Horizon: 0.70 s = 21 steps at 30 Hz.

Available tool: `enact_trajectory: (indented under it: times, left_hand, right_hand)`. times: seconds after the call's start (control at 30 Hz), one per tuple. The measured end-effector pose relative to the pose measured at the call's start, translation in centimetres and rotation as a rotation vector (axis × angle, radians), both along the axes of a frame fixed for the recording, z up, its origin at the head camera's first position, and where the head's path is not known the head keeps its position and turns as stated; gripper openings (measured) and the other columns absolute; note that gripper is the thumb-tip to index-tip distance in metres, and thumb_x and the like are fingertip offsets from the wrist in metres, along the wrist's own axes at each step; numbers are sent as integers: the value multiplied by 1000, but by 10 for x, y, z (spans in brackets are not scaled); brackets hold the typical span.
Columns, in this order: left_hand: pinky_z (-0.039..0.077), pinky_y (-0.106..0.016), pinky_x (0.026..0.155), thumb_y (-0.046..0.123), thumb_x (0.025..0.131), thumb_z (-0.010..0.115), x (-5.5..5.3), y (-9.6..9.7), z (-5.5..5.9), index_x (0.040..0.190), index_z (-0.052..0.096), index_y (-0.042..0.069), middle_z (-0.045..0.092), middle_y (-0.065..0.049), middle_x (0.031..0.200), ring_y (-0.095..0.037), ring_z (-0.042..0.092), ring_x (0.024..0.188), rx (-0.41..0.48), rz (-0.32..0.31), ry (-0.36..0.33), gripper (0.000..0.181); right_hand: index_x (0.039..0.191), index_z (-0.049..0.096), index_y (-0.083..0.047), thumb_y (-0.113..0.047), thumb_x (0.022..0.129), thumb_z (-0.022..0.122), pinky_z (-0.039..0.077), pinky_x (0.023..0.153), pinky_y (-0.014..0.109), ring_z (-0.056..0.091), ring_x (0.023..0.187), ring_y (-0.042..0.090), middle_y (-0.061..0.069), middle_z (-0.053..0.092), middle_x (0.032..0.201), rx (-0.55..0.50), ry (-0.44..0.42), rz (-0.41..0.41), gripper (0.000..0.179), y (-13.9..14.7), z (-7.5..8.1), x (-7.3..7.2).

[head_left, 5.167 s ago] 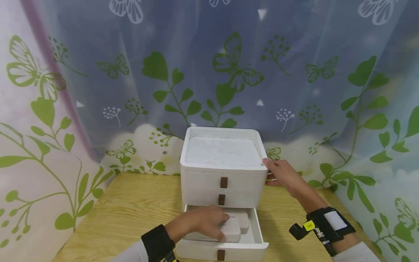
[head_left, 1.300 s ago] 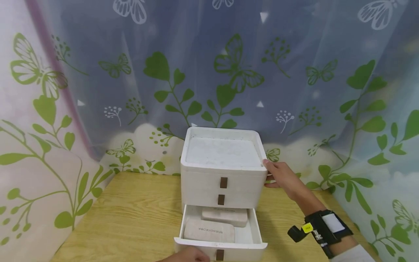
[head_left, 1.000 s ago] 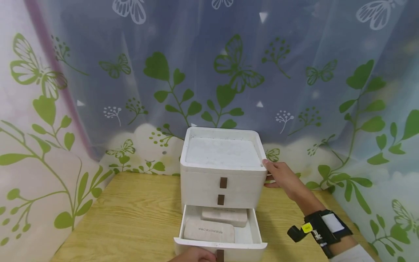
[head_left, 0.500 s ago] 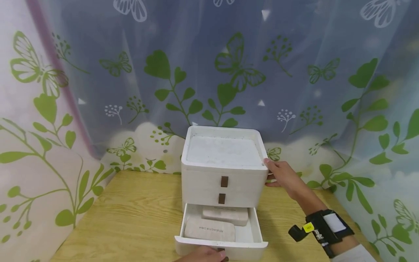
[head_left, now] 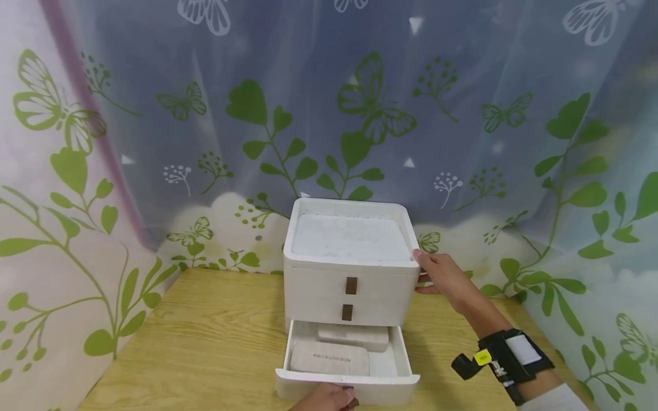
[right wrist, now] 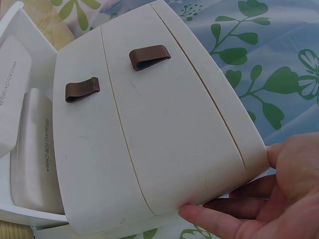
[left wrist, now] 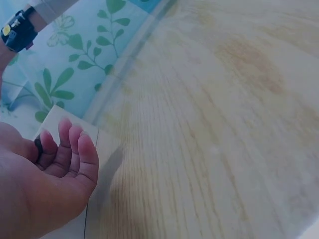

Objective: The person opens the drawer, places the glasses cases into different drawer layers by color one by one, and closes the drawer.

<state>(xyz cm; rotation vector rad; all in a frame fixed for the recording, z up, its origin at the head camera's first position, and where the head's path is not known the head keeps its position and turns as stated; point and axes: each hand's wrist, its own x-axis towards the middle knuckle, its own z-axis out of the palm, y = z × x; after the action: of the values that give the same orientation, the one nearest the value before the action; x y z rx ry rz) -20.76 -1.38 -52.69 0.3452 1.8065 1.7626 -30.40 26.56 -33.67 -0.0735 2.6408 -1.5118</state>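
Note:
A white drawer cabinet (head_left: 319,291) stands on the table with its bottom drawer (head_left: 401,365) pulled out. In the drawer lie two pale, rounded-corner cases with lettering: a front case (head_left: 329,359) and a rear case (head_left: 377,338) partly under the cabinet. My left hand (head_left: 325,397) pinches the brown pull tab (head_left: 353,403) on the drawer front; in the left wrist view its fingers (left wrist: 87,154) are curled. My right hand (head_left: 444,277) holds the cabinet's upper right corner, thumb at the top rim and fingers (right wrist: 214,219) against the side.
Two more brown tabs, an upper tab (head_left: 351,285) and a lower tab (head_left: 347,312), mark the shut drawers. The cabinet's top is a shallow tray (head_left: 354,237). Wood-grain table (head_left: 221,331) surrounds it, with a leaf-and-butterfly patterned curtain (head_left: 319,114) behind.
My left hand has left the cases, come down to the drawer front and taken hold of its tab. The front case now lies further left. The drawer has slid in slightly; my right hand stays put.

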Motion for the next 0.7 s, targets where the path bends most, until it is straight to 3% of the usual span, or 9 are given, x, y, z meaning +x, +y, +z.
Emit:
enact_trajectory:
  times: [0.17, 0.37, 0.6, 0.7]
  left_hand:
    - [48, -17, 68, 11, 106, 52, -3, 2, 2, 103, 70, -12, 62, 4, 81, -4, 56, 74, -39, 47, -1, 29]
    - [45, -17, 66, 8, 105, 51, -5, 4, 5, 96, 68, -9, 58, 5, 74, -4, 54, 69, -4, 51, 6, 25]
    - [46, -15, 60, 10, 103, 52, -7, 4, 9, 94, 67, -14, 57, 8, 64, -3, 56, 62, -12, 65, 22, 29]
    - [45, -15, 57, 11, 104, 51, -10, 4, 10, 83, 66, -4, 57, 9, 60, -2, 56, 59, -17, 62, -15, 29]
  right_hand:
    - [151, 40, 13, -45, 113, 36, 59, 99, 46, 64, 124, 42, 35, 55, 141, 0, -3, -6, 70, -1, -2, -1]
    - [150, 41, 14, -47, 113, 36, 60, 98, 46, 65, 122, 41, 35, 55, 141, 3, 10, -2, 71, 0, -1, -1]
    - [151, 39, 14, -47, 113, 35, 60, 98, 46, 64, 124, 42, 35, 54, 142, 3, 12, 7, 71, 1, -1, -1]
    - [151, 39, 14, -46, 113, 36, 60, 98, 46, 63, 125, 43, 35, 54, 143, 0, 8, 3, 71, 0, -1, -1]
